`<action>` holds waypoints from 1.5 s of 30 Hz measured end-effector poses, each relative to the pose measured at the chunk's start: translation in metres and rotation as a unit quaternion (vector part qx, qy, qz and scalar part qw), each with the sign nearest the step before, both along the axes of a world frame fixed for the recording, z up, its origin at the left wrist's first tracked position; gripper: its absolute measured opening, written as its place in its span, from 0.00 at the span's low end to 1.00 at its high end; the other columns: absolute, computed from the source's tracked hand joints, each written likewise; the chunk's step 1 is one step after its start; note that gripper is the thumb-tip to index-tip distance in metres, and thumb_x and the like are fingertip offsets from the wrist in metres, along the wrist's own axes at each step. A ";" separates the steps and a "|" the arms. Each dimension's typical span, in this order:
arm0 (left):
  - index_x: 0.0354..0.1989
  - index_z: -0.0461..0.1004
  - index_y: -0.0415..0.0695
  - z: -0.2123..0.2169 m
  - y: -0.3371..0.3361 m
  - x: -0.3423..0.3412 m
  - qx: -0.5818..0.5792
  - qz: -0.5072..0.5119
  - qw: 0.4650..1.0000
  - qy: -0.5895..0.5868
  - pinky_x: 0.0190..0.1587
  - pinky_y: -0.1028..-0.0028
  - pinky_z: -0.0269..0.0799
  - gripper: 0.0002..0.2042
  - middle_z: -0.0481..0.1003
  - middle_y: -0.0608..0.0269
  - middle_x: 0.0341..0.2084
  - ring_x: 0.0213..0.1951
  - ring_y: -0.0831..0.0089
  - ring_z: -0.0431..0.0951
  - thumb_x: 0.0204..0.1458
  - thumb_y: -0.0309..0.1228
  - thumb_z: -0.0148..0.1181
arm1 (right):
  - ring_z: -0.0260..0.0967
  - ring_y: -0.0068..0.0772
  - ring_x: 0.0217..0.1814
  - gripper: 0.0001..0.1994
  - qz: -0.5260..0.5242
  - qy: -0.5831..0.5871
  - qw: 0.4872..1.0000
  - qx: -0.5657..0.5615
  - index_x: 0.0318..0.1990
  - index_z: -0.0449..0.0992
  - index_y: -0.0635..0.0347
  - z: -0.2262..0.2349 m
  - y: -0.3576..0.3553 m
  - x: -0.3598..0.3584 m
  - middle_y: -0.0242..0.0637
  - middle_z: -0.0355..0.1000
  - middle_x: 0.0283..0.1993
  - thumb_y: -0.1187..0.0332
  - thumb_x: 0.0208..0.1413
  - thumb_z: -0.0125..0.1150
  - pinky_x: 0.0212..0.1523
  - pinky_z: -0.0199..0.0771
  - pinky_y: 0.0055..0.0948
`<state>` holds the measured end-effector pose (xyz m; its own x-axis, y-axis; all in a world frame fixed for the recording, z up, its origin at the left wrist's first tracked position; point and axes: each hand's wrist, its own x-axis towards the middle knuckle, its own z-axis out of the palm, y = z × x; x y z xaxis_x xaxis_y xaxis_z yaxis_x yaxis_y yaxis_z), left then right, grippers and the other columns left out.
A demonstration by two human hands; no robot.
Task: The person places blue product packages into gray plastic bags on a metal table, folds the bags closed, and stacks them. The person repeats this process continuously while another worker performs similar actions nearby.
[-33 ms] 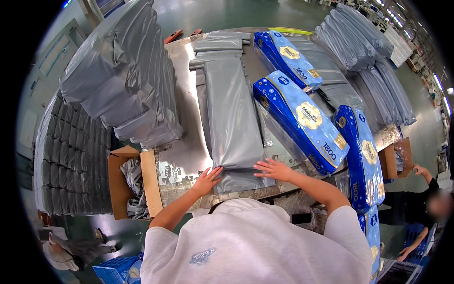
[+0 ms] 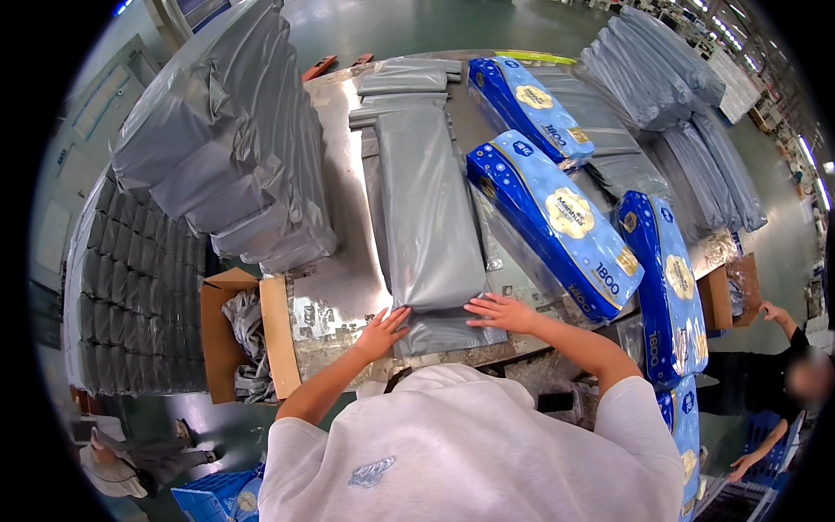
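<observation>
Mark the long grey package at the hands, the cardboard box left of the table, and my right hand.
Long grey package (image 2: 426, 209): head view, middle of its top.
Cardboard box (image 2: 281, 337): head view, its right flap.
Right hand (image 2: 506, 313): head view, back of the hand.

worktable (image 2: 335, 283): bright metallic top, scuffed toward the near edge. at centre, one long grey plastic bundle (image 2: 430, 217), laid lengthwise, with short grey bundles (image 2: 400, 83) set crosswise beyond it. right of centre, one blue pack (image 2: 552, 230) and a farther blue pack (image 2: 529, 109), both slanted; what lies directly beneath them is unclear.
</observation>
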<state>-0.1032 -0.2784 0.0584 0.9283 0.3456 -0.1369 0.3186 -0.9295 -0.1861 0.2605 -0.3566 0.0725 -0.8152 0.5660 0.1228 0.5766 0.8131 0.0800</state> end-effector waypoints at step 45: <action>0.60 0.50 0.44 0.112 0.121 0.079 -0.747 0.421 0.292 -0.424 0.54 0.68 0.61 0.34 0.59 0.56 0.55 0.54 0.66 0.63 0.46 0.43 0.57 | 0.63 0.41 0.53 0.30 -0.349 0.663 0.259 -0.609 0.53 0.60 0.69 0.082 0.120 -0.002 0.47 0.64 0.51 0.58 0.45 0.57 0.54 0.62 0.39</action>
